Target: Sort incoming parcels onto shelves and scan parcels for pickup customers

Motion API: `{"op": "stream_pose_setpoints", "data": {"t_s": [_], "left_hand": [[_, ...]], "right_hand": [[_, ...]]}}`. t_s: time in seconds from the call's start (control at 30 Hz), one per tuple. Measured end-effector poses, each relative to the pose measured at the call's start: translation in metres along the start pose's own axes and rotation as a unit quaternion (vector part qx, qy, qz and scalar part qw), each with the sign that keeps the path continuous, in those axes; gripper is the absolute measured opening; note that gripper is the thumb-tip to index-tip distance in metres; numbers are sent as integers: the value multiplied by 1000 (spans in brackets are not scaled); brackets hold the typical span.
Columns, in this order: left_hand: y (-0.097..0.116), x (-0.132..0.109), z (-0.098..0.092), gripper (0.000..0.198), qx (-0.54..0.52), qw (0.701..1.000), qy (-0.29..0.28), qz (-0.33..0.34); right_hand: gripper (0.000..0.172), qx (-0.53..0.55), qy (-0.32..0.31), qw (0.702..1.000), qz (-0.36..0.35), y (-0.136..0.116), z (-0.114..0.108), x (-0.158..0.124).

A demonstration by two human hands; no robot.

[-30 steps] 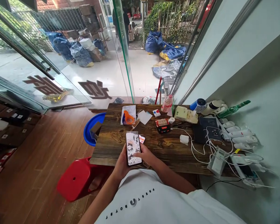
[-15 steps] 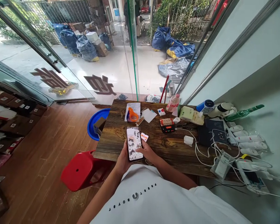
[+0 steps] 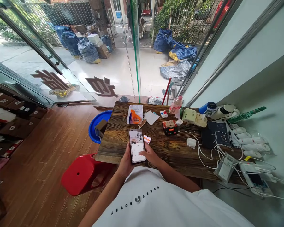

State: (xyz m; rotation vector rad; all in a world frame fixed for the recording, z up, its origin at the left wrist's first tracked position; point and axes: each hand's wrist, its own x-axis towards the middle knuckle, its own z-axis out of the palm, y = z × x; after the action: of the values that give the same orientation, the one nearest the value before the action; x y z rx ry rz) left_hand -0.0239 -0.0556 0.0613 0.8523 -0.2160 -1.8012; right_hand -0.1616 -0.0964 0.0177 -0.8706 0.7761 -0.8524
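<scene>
A smartphone point(image 3: 137, 143) is held upright over the front edge of the wooden table point(image 3: 118, 142). My left hand point(image 3: 126, 162) is wrapped round its left side. On the other side, my right hand point(image 3: 150, 155) grips the right edge, its thumb over the lower screen. The screen shows a picture at the top and a white panel resembling a keypad below. Partly behind my right hand lies a small white and orange thing point(image 3: 147, 139), perhaps a second phone. Farther back, an orange tape dispenser point(image 3: 135, 117) rests on a printed sheet point(image 3: 138, 108).
A black and red device point(image 3: 169, 128), a pink bottle point(image 3: 175, 105), tissue packs point(image 3: 189, 115) and tangled white cables point(image 3: 200, 154) cover the table's right part. A red stool point(image 3: 78, 175) and a blue tub point(image 3: 92, 126) stand at left. Glass doors point(image 3: 136, 63) are ahead.
On the phone's screen, a white keypad-like panel has replaced the lower part of a full-screen picture. Both hands keep their hold, with little movement.
</scene>
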Motion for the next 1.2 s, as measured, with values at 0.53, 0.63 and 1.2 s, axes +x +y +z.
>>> {"op": "stream_pose_setpoints", "data": {"t_s": [0.53, 0.63, 1.2], "left_hand": [[1, -8, -1, 98, 39, 999, 31, -10], [-3, -7, -2, 114, 74, 997, 23, 3], [-1, 0, 0, 107, 63, 998, 22, -1]], "right_hand": [[68, -10, -59, 998, -19, 8, -9, -4], [68, -12, -63, 998, -25, 6, -10, -3], [58, 37, -53, 998, -28, 1, -8, 2]]}}
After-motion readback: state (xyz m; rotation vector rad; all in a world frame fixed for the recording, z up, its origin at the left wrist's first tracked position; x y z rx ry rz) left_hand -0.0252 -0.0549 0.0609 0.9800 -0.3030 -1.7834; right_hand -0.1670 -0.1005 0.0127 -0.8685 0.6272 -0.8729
